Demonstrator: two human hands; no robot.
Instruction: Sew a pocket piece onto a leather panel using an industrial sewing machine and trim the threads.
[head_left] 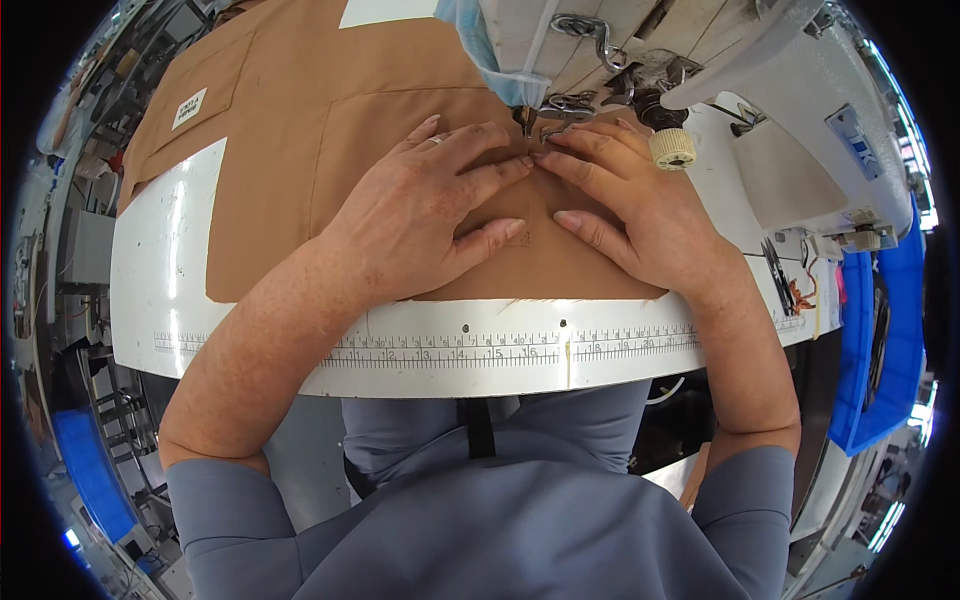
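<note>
Brown fabric (265,210) with stitched seams and a pocket-like panel is spread over the white sewing table. My left hand (430,205) lies on it with fingers spread, the index fingertip close to the needle area. Opposite, my right hand (635,200) also rests on the cloth, fingers stretched out and the thumb apart. The fingertips of both hands nearly meet just in front of the presser foot (527,122) of the sewing machine (790,130). The fabric dips slightly between the hands. Neither hand grips anything; both press the cloth flat.
A printed ruler (490,348) runs along the table's near edge. Thread snips (776,275) lie at the right beside the machine. A blue bin (880,340) stands to the right, another blue container (93,475) at the lower left. Light blue material (470,40) hangs by the machine head.
</note>
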